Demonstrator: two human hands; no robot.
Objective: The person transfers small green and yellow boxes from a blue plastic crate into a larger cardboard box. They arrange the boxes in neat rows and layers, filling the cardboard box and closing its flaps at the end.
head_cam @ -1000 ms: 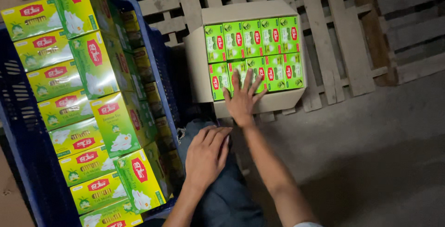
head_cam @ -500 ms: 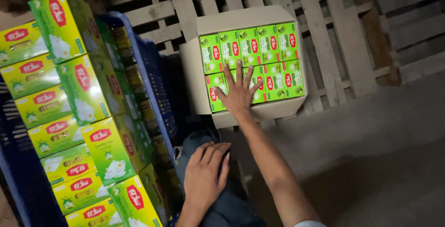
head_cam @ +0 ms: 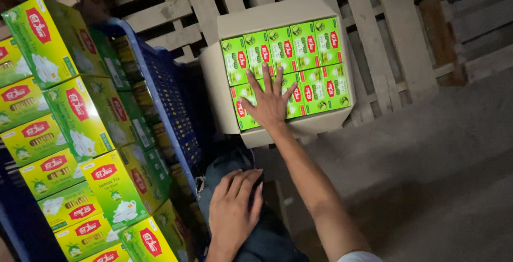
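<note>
My right hand (head_cam: 269, 102) lies flat with fingers spread on the green tea boxes (head_cam: 307, 59) packed in two rows inside an open cardboard carton (head_cam: 291, 10). It covers the near-left boxes and holds nothing. My left hand (head_cam: 232, 213) rests palm down on my knee in dark trousers (head_cam: 267, 240), fingers together, empty. To its left stand stacked yellow-green tea boxes (head_cam: 75, 112) in a blue plastic crate (head_cam: 168, 101).
The carton sits at the edge of a wooden pallet (head_cam: 385, 37) made of pale slats. Grey concrete floor (head_cam: 427, 176) spreads to the right. The blue crate's wall stands close against my left knee.
My right hand slid further onto the boxes in the carton. The view shifted, so the crate boxes moved left and the left hand lower in the picture.
</note>
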